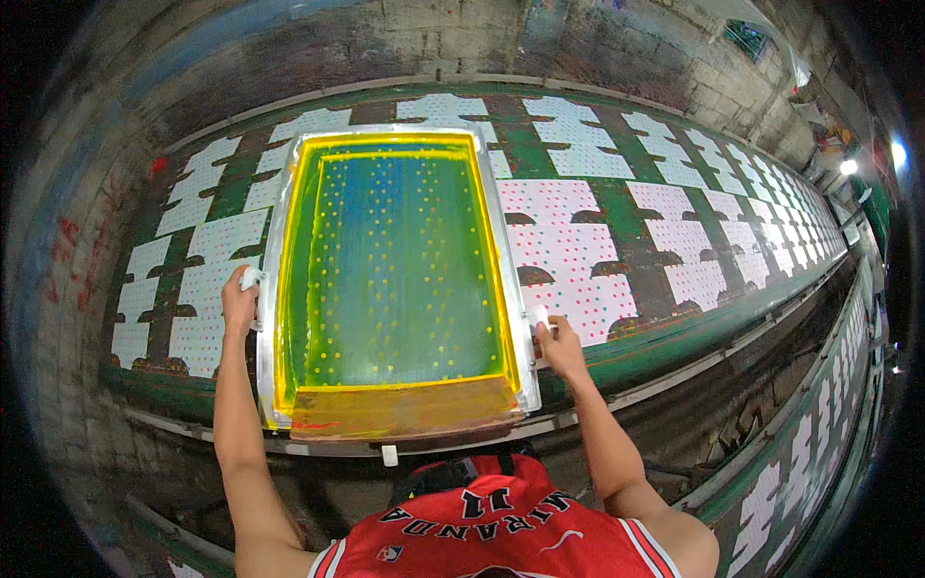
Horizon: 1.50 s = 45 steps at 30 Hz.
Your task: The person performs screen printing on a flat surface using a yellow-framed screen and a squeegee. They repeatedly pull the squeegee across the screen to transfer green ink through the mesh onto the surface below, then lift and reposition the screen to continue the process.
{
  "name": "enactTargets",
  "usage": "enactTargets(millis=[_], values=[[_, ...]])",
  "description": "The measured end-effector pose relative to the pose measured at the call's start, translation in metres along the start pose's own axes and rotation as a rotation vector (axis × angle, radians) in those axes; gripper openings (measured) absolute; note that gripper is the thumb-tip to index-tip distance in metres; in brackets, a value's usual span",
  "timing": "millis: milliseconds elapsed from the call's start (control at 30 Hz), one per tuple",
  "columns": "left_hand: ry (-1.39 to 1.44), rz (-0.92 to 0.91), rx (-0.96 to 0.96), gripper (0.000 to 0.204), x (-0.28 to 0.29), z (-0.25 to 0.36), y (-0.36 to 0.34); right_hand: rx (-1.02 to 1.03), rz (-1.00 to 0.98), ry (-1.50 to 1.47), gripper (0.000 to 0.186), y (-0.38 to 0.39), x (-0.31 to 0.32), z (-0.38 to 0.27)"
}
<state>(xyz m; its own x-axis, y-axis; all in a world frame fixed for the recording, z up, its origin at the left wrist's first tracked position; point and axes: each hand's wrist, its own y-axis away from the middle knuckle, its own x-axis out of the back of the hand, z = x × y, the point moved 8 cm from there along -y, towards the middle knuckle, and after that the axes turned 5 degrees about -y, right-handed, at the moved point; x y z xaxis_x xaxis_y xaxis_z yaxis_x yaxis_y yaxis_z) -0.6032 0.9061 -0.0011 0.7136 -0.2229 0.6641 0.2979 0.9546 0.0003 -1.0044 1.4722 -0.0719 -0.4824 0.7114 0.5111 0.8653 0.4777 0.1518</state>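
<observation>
A large screen-printing frame [400,270] with a metal border is held before me over the long table. Its mesh looks green and blue, with rows of yellow dots and yellow ink along the inner edges; a brown strip crosses its near end. My left hand [238,306] is closed around a white handle [252,277] on the left side. On the opposite side, my right hand [562,349] grips another white handle [540,316]. Under and around the frame lie white cut fabric pieces [568,260] printed with small coloured dots. The frame hides the pieces beneath it.
Rows of dotted fabric pieces run along the green table [665,332] far to the right. A rail [674,385] follows its near edge. Another table with white pieces [819,414] stands at the lower right. A block wall [434,48] rises behind; lamps [848,168] glow at the right.
</observation>
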Motion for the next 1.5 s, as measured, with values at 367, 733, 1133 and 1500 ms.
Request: enactTargets(millis=[367,733,1133,1500], values=[[0.116,0.048,-0.071,0.053,-0.226,0.107,0.105,0.017,0.196,0.092,0.042,-0.104,0.236,0.113],[0.144,0.048,-0.078,0.055,-0.32,0.145,0.187,-0.161,0.077,-0.068,0.036,-0.114,0.315,0.202],[0.043,0.099,-0.123,0.056,-0.348,0.179,0.214,-0.167,0.06,-0.06,0.042,-0.131,0.35,0.233],[-0.04,0.121,-0.13,0.056,-0.366,0.191,0.226,-0.144,0.039,-0.051,0.04,-0.139,0.367,0.247]])
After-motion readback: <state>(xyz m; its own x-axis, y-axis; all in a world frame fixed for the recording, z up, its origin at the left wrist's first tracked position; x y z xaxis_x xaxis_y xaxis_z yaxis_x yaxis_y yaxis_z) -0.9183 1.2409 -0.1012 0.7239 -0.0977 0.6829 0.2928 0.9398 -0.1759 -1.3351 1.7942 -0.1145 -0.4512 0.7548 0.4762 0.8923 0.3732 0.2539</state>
